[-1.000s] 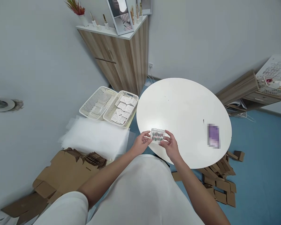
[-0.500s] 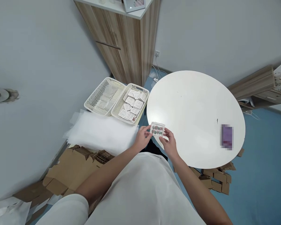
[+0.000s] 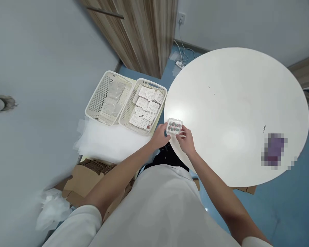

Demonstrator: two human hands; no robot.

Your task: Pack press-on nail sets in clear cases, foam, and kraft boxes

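A small clear plastic case [image 3: 174, 126] with two rows of red and green oval pieces is between my hands, over the left edge of the round white table [image 3: 231, 85]. My left hand [image 3: 159, 136] has its fingers at the case's left side, thumb pointing inward. At the right side, my right hand [image 3: 186, 140] pinches the lower corner between thumb and fingers. To the left stands a white basket [image 3: 166, 97] of printed white cards [image 3: 145, 105]. Beside it, another white basket [image 3: 90, 99] contains clear plastic packaging [image 3: 113, 97].
White translucent sheets [image 3: 105, 140] are stacked before the baskets, with flattened cardboard [image 3: 79, 180] below. A blurred purple item [image 3: 274, 149] lies on the table's right. Behind are a wooden cabinet [image 3: 146, 37] and a power strip [image 3: 180, 64] with cables on the floor.
The view has tilted down and come closer to the table, so the cabinet top is out of sight. Both hands still hold the case; the left fingers have shifted slightly along its side.
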